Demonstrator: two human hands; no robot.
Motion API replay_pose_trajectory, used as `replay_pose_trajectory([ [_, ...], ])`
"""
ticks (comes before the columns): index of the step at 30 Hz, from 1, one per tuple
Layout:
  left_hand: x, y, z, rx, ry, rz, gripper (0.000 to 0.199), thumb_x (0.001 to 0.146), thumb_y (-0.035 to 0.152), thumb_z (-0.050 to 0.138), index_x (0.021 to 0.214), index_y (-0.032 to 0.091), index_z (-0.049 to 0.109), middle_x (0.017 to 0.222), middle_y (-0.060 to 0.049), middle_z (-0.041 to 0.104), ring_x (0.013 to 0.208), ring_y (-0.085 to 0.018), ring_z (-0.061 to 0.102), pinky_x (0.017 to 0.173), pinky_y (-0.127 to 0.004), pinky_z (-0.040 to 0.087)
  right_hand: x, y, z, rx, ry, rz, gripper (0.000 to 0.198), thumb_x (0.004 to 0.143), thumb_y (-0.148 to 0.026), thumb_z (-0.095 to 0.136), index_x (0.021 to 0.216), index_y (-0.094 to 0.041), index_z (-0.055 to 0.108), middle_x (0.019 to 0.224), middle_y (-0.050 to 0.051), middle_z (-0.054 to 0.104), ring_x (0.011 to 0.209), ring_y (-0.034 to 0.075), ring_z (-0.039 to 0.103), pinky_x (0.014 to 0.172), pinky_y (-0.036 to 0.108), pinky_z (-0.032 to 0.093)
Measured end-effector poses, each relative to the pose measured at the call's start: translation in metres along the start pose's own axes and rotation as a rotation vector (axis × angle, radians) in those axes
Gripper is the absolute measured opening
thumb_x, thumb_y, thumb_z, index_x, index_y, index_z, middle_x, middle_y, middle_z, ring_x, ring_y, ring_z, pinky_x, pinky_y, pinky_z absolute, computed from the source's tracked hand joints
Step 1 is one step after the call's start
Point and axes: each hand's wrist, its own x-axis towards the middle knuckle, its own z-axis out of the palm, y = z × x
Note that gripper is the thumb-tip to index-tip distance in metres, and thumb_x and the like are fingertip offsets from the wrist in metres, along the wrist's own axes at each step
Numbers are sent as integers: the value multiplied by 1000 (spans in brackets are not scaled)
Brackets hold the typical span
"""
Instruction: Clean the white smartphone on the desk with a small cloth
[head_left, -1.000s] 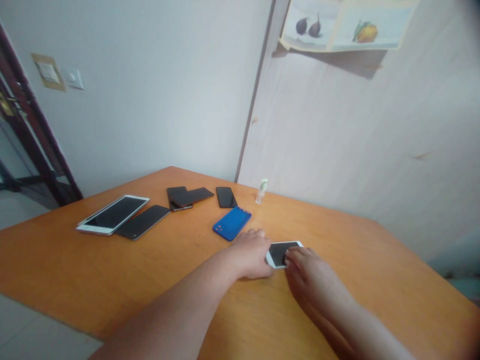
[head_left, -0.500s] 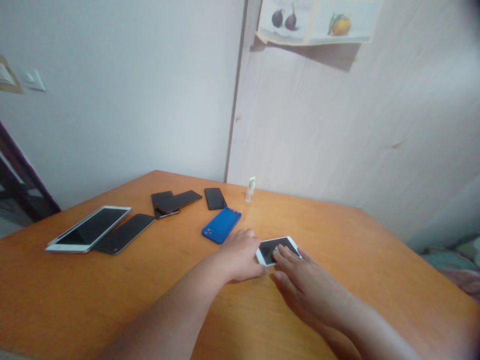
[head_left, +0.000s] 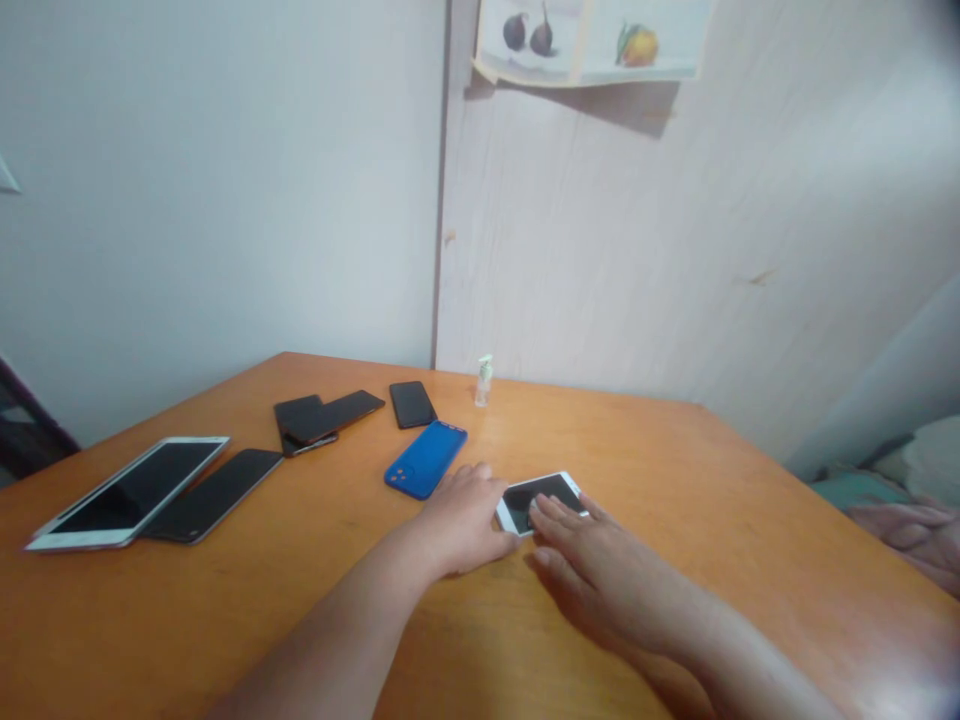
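Note:
A white smartphone (head_left: 517, 513) with a dark screen lies face up on the wooden table. My left hand (head_left: 465, 520) is closed on its left end, thumb at the near corner and fingers at the far side. The outstretched fingers of my right hand (head_left: 589, 555) rest on the screen, covering its right part. Whatever may be under those fingertips is hidden. Just beyond my left hand lies a blue phone case (head_left: 426, 460) with camera cutouts.
On the left are a white tablet (head_left: 52, 535) and a dark phone (head_left: 217, 495) touching it. Farther back lie two crossed dark phones (head_left: 337, 415) and a black phone (head_left: 411, 404). A small clear pump bottle (head_left: 484, 382) stands near the table's (head_left: 637, 450) back edge by the wall.
The whole view has shifted, so things on the table appear farther left. Both hands stay at the white smartphone, the right fingers still on its screen.

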Motion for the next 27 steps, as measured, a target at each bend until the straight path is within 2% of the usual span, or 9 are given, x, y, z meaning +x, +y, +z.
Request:
replay_pose_trajectory([
  [5,0,0,-1,-4,-19,-12,38,75,50,66,104,24,65,103,-8,59,100,-28,57,85,-35,47,4,24,4,-100,28,186,42,101,-34,39,131,-12,57,140,21,56,131,32,51,113,58,29],
  [8,0,-1,2,-1,-11,-17,39,76,50,66,105,24,65,104,-8,59,102,-29,57,86,-36,47,2,8,0,-80,13,89,40,100,-34,40,126,-11,60,138,20,58,131,31,51,115,52,30],
  [12,1,-2,4,-15,6,-9,41,75,48,67,109,24,65,104,-8,59,103,-28,57,85,-35,47,-1,-9,-5,23,-20,-55,36,101,-32,37,123,-17,62,137,14,60,130,28,52,115,46,32],
  [14,1,-2,3,-17,3,1,39,75,48,66,107,24,65,102,-8,59,101,-28,58,85,-35,47,1,0,-3,14,-3,-13,36,101,-32,37,123,-18,62,135,14,61,129,28,53,115,48,32],
  [18,1,-2,2,-8,-1,0,37,75,47,66,104,24,66,101,-7,59,99,-27,58,83,-35,48,4,19,4,-71,57,168,38,100,-32,40,127,-15,60,139,19,57,130,31,52,114,58,28],
  [20,2,-3,2,-10,6,0,39,75,49,66,105,24,65,102,-8,59,99,-28,58,84,-36,48,4,13,4,-57,54,130,37,100,-32,41,127,-15,60,139,18,57,131,30,51,115,56,27],
  [24,2,-5,5,-27,13,3,42,75,52,66,107,24,65,102,-8,59,100,-28,58,86,-36,48,1,-3,-1,49,4,-61,35,101,-33,38,125,-20,60,140,11,58,133,25,50,116,47,28],
  [25,2,-5,6,-29,14,3,42,75,51,66,107,25,65,101,-8,59,100,-28,58,85,-36,48,1,-2,-1,53,2,-61,36,101,-34,37,127,-21,60,141,11,57,134,26,48,117,49,27],
  [27,2,-5,6,-26,16,2,40,75,50,66,106,25,65,100,-7,59,98,-28,58,84,-35,48,3,6,1,19,16,26,40,102,-35,36,132,-19,57,144,13,54,137,29,45,116,55,24],
])
